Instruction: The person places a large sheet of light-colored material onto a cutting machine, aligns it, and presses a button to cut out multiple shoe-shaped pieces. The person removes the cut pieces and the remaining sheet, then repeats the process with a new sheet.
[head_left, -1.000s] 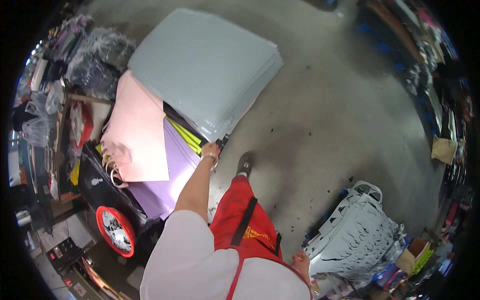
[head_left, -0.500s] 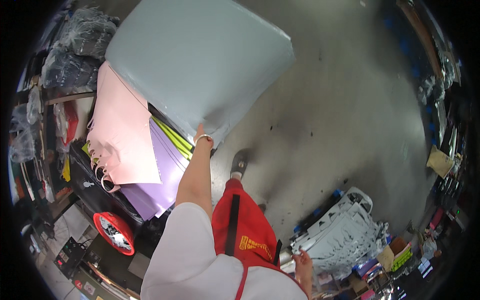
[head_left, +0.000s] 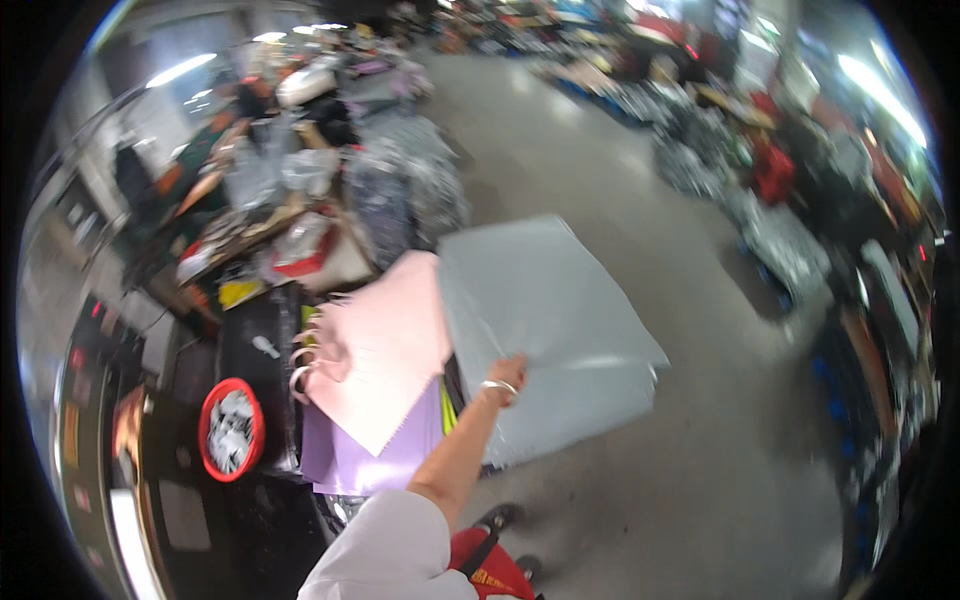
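Observation:
My left hand, with a pale bracelet at the wrist, reaches onto a large grey sheet. Its fingers look stretched out over the sheet's top, though blur softens them. A crease with a bright glint runs across the sheet near my hand. To the left lies a pink sheet with strips cut along its left edge. It overlaps a purple sheet, and a bit of lime green material shows between it and the grey one. My right hand is out of view.
A red basket of grey scraps stands left of the sheets, beside a black surface. Plastic-wrapped bundles lie beyond them. Wrapped material and other piles line the right side of the grey floor.
The view has tilted up, showing more of the workshop. My left hand now appears farther in over the grey sheet, whose fold looks different. My right hand has left the view.

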